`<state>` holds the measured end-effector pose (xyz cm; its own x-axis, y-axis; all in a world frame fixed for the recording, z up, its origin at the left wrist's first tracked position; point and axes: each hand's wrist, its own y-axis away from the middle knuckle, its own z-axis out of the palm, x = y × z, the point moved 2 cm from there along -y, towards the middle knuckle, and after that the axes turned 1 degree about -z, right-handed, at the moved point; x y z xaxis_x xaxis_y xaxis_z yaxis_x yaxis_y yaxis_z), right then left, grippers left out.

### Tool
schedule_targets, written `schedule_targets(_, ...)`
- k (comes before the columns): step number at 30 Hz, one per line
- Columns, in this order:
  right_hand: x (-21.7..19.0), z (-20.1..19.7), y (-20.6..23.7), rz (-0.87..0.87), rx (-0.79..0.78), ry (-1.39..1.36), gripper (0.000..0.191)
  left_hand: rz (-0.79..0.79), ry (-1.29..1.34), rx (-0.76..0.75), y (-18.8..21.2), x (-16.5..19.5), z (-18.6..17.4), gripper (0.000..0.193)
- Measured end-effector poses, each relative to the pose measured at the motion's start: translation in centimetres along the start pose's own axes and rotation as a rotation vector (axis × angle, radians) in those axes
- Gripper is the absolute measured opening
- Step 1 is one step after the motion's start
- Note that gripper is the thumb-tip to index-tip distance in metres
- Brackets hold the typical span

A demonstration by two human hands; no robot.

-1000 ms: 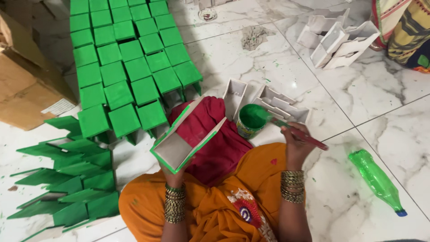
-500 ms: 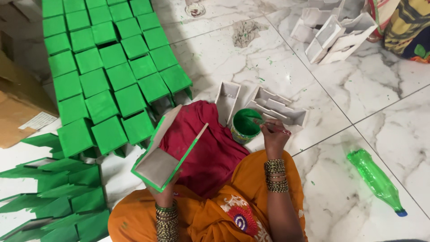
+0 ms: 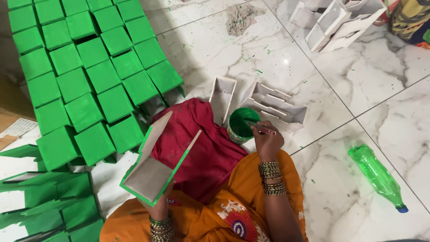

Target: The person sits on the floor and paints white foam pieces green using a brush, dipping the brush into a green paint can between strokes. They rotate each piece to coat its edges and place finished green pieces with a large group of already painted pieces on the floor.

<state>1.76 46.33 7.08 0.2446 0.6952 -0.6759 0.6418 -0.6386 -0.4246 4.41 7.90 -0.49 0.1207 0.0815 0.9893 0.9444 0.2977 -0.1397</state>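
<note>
My left hand (image 3: 154,200) holds up an open cardboard box piece (image 3: 154,166), grey inside with green painted edges, over my lap. My right hand (image 3: 268,140) grips a paintbrush (image 3: 261,129) whose tip dips into a small round pot of green paint (image 3: 242,124) on the floor. A dark red cloth (image 3: 201,148) covers my knee between the two hands. Bangles ring both wrists.
Many green painted boxes (image 3: 89,80) lie in rows at the left, with green pointed pieces (image 3: 45,201) below them. Unpainted grey box pieces (image 3: 273,105) sit behind the pot, more (image 3: 336,22) at top right. A green plastic bottle (image 3: 378,175) lies on the marble floor at right; a rag (image 3: 242,18) is farther off.
My right hand has brought the brush from the right into the paint pot. The box piece in my left hand has tilted and shifted slightly. The view has moved closer.
</note>
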Motion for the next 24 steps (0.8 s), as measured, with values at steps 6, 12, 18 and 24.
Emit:
schedule_targets(6,1.0,0.3,0.3,0.011,-0.036,0.015,0.021,-0.068,-0.017,-0.052,0.4,-1.2,-0.2,0.06)
schedule_targets(12,1.9,0.5,0.2,-0.148,-0.023,-0.027,0.019,-0.117,0.062,-0.046,0.8,-1.8,-0.3,0.058)
schedule_targets(18,2.9,0.8,0.3,-0.005,-0.036,0.043,0.02,-0.126,-0.054,-0.04,0.4,-1.2,0.0,0.052)
schedule_targets(24,4.0,0.6,-0.2,-0.029,0.024,-0.179,0.022,-0.068,0.069,-0.03,-1.1,-0.4,1.6,0.068)
